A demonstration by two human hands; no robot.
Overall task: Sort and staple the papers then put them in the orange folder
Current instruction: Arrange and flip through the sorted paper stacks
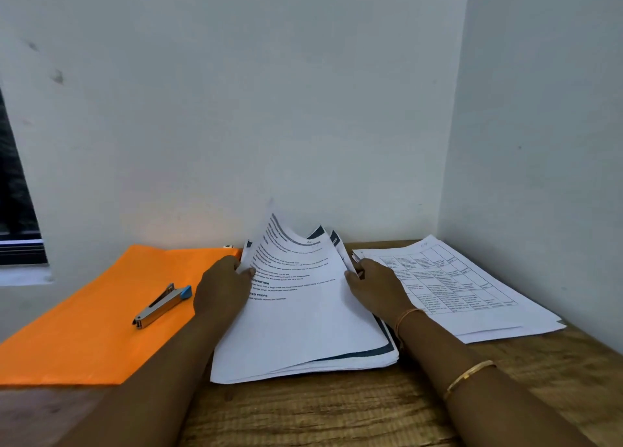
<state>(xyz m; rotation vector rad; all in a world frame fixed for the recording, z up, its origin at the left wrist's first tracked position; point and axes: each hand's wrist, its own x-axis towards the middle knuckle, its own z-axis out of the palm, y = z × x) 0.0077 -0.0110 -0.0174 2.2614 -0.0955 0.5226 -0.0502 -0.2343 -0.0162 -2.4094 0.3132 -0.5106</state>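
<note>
Left grip & right grip pinch white printed sheets mid-frame; loose hold could slide pgs into right-side white gridded paper pile.

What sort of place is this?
Likely a desk in a home or small office corner: wooden table against white walls, with stacks of printed papers, an orange folder and a stapler.

Head camera looks forward and down, close over the table.

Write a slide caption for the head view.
Left hand and right hand grip a white printed paper stack; a grey-blue metal stapler lies on the flat orange folder.
</note>
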